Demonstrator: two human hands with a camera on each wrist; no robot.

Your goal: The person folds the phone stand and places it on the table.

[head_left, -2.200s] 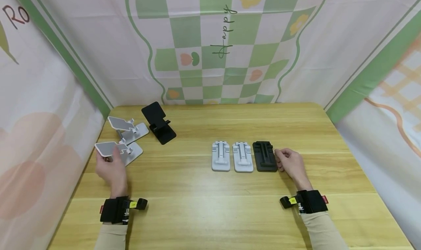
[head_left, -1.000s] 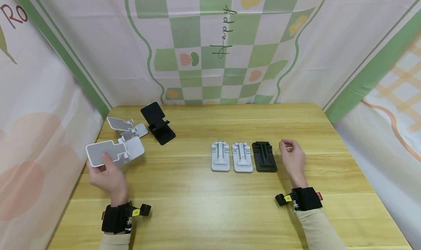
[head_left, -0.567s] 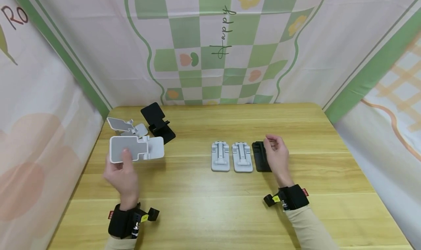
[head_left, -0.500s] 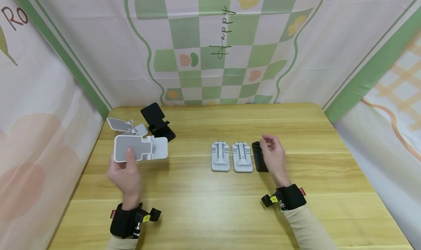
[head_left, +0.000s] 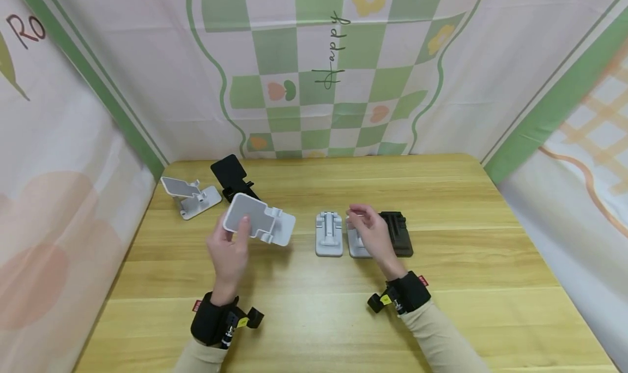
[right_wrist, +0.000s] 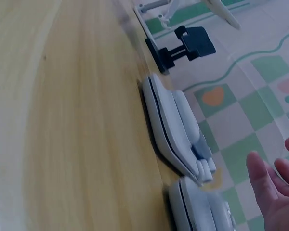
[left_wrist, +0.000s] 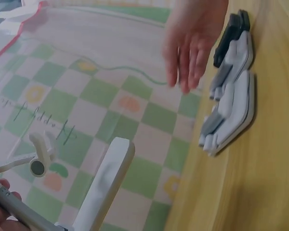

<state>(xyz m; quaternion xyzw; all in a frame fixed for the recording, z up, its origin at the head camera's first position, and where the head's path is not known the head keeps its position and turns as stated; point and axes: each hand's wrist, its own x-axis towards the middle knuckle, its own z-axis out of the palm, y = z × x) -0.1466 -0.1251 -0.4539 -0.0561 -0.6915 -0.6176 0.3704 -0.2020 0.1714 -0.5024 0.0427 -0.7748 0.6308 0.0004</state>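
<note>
My left hand (head_left: 228, 261) grips a white unfolded phone stand (head_left: 251, 215) by its grey-padded plate, thumb on top, and holds it above the table. The stand's white base (left_wrist: 106, 183) shows in the left wrist view. My right hand (head_left: 375, 239) hovers over the middle white folded phone stand (head_left: 360, 247), partly covering it, with loosely bent fingers and nothing held. Left of that lies another white folded phone stand (head_left: 328, 234); to its right is a black folded phone stand (head_left: 400, 235). In the right wrist view the fingers (right_wrist: 262, 180) are apart from the stands.
At the table's back left stand a white unfolded phone stand (head_left: 198, 203) and a black unfolded one (head_left: 229, 171), partly hidden by the held stand. Patterned cloth (head_left: 275, 51) hangs behind the wooden table (head_left: 314, 318) and at both sides.
My left hand has lifted the front white phone stand off the table's left side and carried it rightward. My right hand has moved left from beside the black folded stand.
</note>
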